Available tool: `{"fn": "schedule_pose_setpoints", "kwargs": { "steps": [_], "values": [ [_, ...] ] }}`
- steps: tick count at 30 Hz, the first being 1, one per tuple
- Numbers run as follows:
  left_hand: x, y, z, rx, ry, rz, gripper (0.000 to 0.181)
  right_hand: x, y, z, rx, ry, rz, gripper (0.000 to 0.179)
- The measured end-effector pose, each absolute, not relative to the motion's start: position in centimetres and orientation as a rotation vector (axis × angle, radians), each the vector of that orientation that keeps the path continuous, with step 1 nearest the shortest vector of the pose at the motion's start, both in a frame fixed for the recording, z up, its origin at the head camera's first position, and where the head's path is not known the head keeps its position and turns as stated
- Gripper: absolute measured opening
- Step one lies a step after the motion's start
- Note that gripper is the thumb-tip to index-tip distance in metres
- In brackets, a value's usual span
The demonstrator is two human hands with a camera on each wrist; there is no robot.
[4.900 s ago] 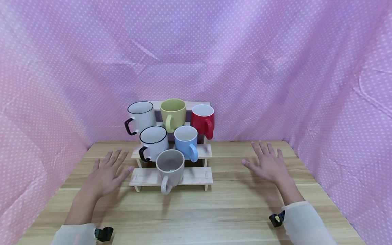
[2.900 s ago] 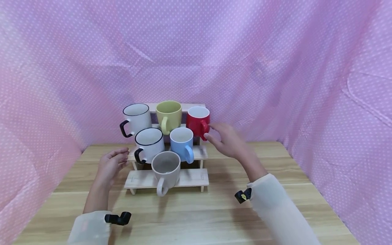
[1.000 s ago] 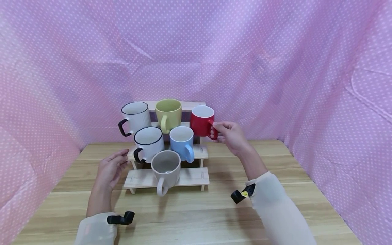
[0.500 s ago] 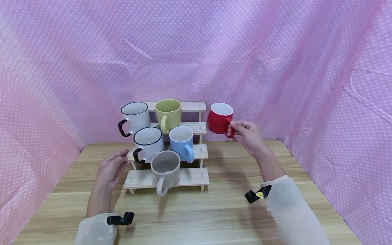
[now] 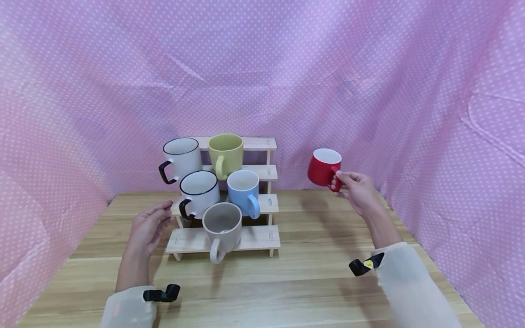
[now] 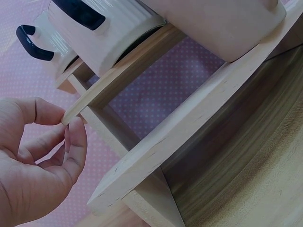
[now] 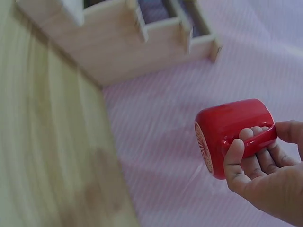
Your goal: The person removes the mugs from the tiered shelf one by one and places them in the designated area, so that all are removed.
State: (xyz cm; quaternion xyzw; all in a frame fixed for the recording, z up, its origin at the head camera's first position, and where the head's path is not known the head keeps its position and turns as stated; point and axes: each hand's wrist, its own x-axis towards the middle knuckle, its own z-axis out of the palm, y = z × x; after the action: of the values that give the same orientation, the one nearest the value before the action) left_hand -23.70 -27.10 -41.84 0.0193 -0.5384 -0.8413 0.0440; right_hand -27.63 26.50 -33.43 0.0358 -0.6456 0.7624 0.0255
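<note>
My right hand (image 5: 357, 193) holds a red mug (image 5: 321, 169) by its handle, up in the air to the right of the stepped wooden rack (image 5: 259, 238). The mug's white inside shows from above, and its patterned base faces the right wrist camera. My left hand (image 5: 148, 225) pinches the left end of a rack shelf (image 6: 75, 111) between thumb and fingers. On the rack stand a yellow-green mug (image 5: 225, 155), two white mugs with black rims and black handles, the upper one (image 5: 184, 159) behind the lower one (image 5: 201, 193), a light blue mug (image 5: 243, 191) and a grey mug (image 5: 223, 225) lowest in front.
The rack stands on a wood-grain table (image 5: 262, 287). Behind and on both sides hangs a pink dotted cloth (image 5: 328, 82). The right ends of the upper two shelves are bare.
The right hand has reached the red mug, gripped its handle, lifted it off the rack and carried it right. The left hand has moved from the table to the rack's edge and stayed there.
</note>
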Motion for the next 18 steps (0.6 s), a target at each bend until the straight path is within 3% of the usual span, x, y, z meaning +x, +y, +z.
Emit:
{"fn": "schedule_pose_setpoints", "kwargs": {
  "steps": [18],
  "values": [
    [-23.5,-27.3,-42.1,0.058,-1.648,-2.568,0.031,-29.6,32.1,-40.4,-0.118,-2.068,2.252,0.023]
  ]
}}
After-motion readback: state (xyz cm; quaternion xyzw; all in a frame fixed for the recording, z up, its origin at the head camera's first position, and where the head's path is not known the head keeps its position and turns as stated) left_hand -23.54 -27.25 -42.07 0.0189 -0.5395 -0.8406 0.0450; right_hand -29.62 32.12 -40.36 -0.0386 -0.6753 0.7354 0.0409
